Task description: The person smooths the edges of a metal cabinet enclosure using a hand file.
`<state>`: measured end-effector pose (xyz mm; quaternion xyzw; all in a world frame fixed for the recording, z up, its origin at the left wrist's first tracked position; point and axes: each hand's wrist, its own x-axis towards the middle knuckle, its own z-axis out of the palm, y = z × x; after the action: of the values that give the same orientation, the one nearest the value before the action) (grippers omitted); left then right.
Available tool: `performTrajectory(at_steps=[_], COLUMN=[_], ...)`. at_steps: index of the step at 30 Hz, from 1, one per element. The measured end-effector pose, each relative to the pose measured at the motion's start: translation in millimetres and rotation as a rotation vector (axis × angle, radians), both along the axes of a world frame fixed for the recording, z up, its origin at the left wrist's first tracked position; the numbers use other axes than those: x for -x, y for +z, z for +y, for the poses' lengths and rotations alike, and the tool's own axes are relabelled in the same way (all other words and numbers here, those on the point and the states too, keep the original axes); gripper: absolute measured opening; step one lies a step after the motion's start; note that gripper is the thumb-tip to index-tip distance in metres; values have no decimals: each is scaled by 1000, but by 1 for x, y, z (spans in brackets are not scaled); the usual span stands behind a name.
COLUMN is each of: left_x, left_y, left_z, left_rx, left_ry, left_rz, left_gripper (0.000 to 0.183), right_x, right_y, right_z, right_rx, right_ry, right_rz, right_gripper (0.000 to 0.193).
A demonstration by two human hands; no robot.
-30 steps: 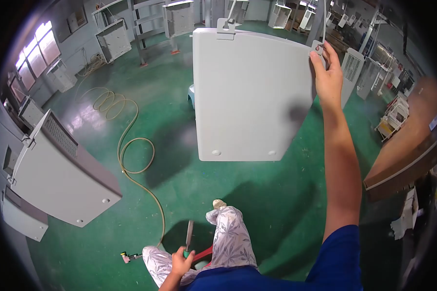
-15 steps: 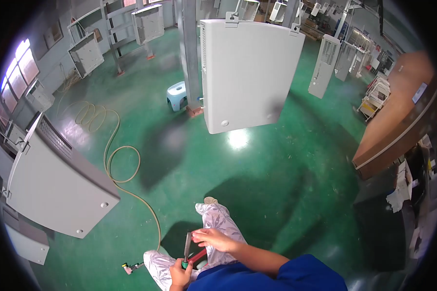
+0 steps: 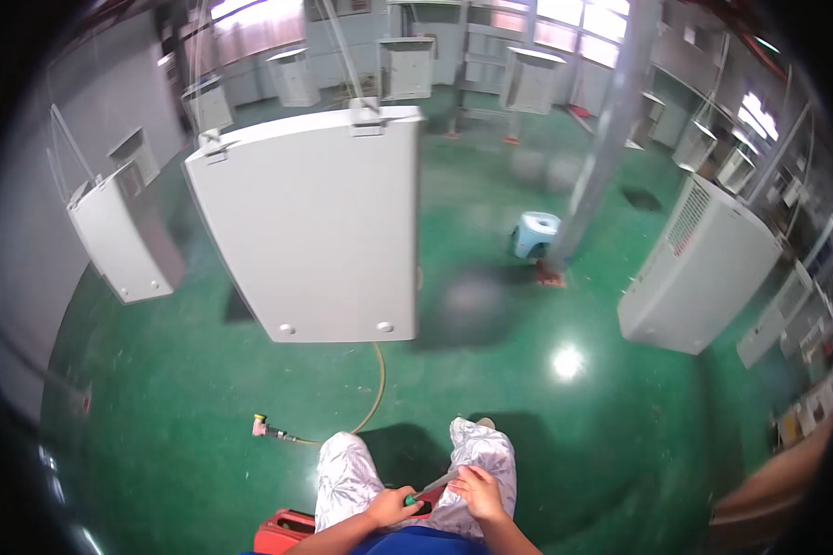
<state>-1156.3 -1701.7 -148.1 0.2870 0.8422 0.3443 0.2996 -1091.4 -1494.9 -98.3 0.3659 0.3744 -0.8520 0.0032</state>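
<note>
My left hand (image 3: 393, 506) is closed round the green handle (image 3: 410, 499) of what looks like a file. Its narrow grey blade (image 3: 437, 484) slants up and to the right across my lap. At the blade's far end, the curled fingers of my right hand (image 3: 477, 492) pinch the tip. Both hands are low, between my knees in pale patterned trousers (image 3: 347, 472). In front of me, a large white metal cover (image 3: 315, 222) hangs from hooks, apart from both hands.
Other covers hang at the left (image 3: 120, 236) and right (image 3: 699, 268). A pale blue stool (image 3: 535, 236) stands by a grey post (image 3: 602, 139). On the green floor lies a hose (image 3: 379, 379) with an air-gun-like fitting (image 3: 268, 428). Something red (image 3: 282, 534) is beside my left leg.
My view has swung left, bringing the left-hand cover in front of me. The file has gone from nearly upright to slanting right, and my right fingers have closed in on its tip.
</note>
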Motion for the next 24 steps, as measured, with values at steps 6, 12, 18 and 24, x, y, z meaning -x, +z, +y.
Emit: performTrajectory(at_steps=[6,12,18,24], left_x=[-9,-15,-11,41], left_y=[-4,-13,3,82], left_z=[-1,-27,-50,-46], left_rx=[79,82,16,-324], left_ry=[104,221,369,677], left_rz=[-34,-39,-3,179], left_gripper=[41,42,40,35], right_x=[6,36,65,83], right_y=[-21,-16,-18,-17], right_z=[9,-7,-42,-33], right_rx=[-17,-127,-141,-55], right_ry=[-23,198,120,16], right_rz=[-52,-84,-20,-32], right_gripper=[21,19,20,31])
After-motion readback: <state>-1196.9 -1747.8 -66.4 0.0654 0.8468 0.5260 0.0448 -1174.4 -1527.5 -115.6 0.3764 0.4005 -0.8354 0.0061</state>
